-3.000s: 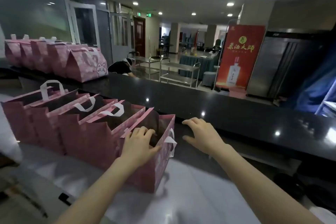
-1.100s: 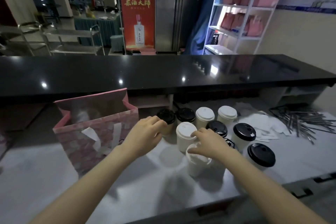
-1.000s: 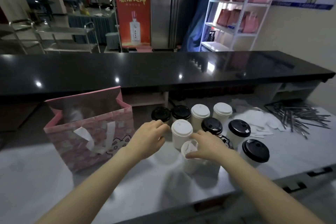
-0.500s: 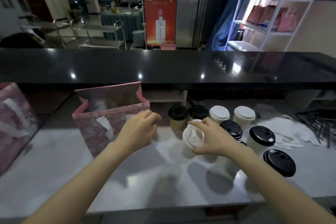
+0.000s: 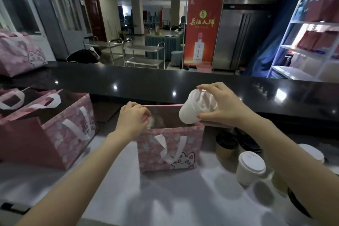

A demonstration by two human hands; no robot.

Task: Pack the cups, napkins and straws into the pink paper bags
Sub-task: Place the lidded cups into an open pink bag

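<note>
An open pink paper bag [image 5: 170, 149] with a cat print stands on the white worktop in front of me. My left hand [image 5: 133, 118] grips the bag's left rim and holds it open. My right hand [image 5: 221, 105] holds a white lidded cup [image 5: 193, 110], tilted, above the bag's right rim. More cups stand to the right: a white-lidded one [image 5: 250, 168] and black-lidded ones [image 5: 226, 146]. No napkins or straws show in this view.
Several more pink bags [image 5: 47, 130] stand in a row on the left, others [image 5: 17, 57] on the black counter [image 5: 165, 80] behind. A white shelf rack [image 5: 311, 42] with pink bags is at the far right.
My right hand has lifted the white cup off the worktop and carried it left over the bag. My left hand has taken hold of the bag's rim. My view has turned left.
</note>
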